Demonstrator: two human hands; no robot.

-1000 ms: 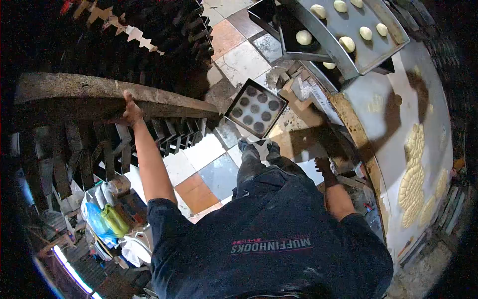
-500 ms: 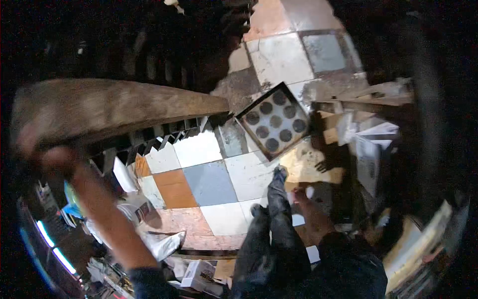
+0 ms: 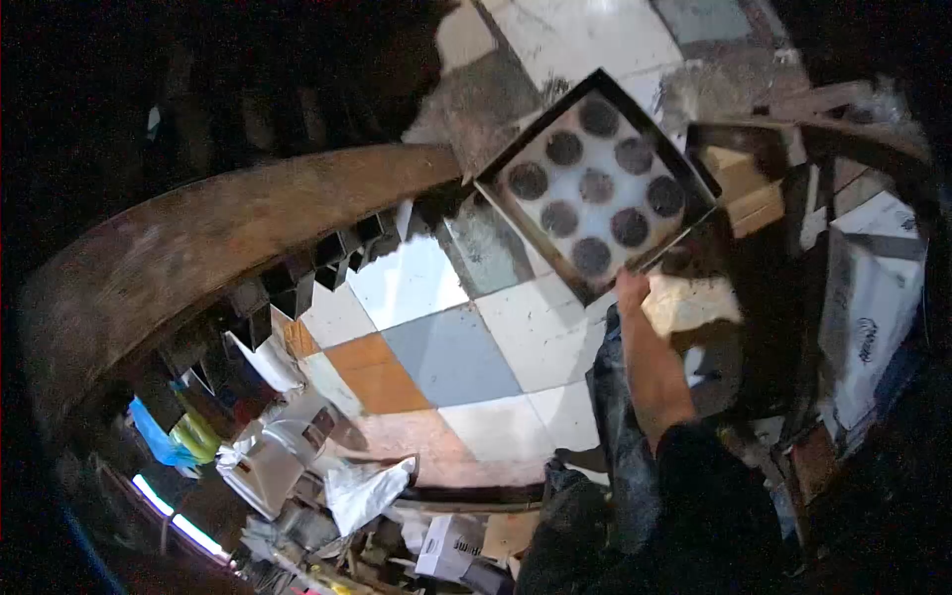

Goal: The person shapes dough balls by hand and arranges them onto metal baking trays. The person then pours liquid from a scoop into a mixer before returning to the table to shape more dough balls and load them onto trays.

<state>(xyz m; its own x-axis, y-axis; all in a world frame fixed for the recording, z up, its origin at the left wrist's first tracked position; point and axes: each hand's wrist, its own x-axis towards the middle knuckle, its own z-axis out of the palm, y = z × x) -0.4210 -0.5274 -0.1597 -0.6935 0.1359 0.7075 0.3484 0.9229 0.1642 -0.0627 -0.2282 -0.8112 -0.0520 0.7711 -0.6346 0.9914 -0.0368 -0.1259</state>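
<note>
My right hand [image 3: 632, 288] reaches forward and is closed on the near edge of a square tray [image 3: 540, 233]. The tray has a dark raised rim and a pale base. Several dark round patches [image 3: 629, 227] lie in rows across that base; whether they are discs or holes I cannot tell. To the left, a long wooden beam [image 3: 248, 193] with a row of dark metal pieces [image 3: 293, 288] along its lower side stretches towards the tray. My left hand is out of view.
Below is a floor of mixed tiles [image 3: 451, 352]. A white box [image 3: 446, 545], a white bag [image 3: 367, 496] and a pale container [image 3: 268, 461] stand at lower left among clutter. On the right are a white sack [image 3: 873, 297] and a wooden frame [image 3: 744, 139].
My right hand has moved forward from beside my leg to the tray's edge and closed on it. The tray looks larger. My left hand has left the beam and gone out of view.
</note>
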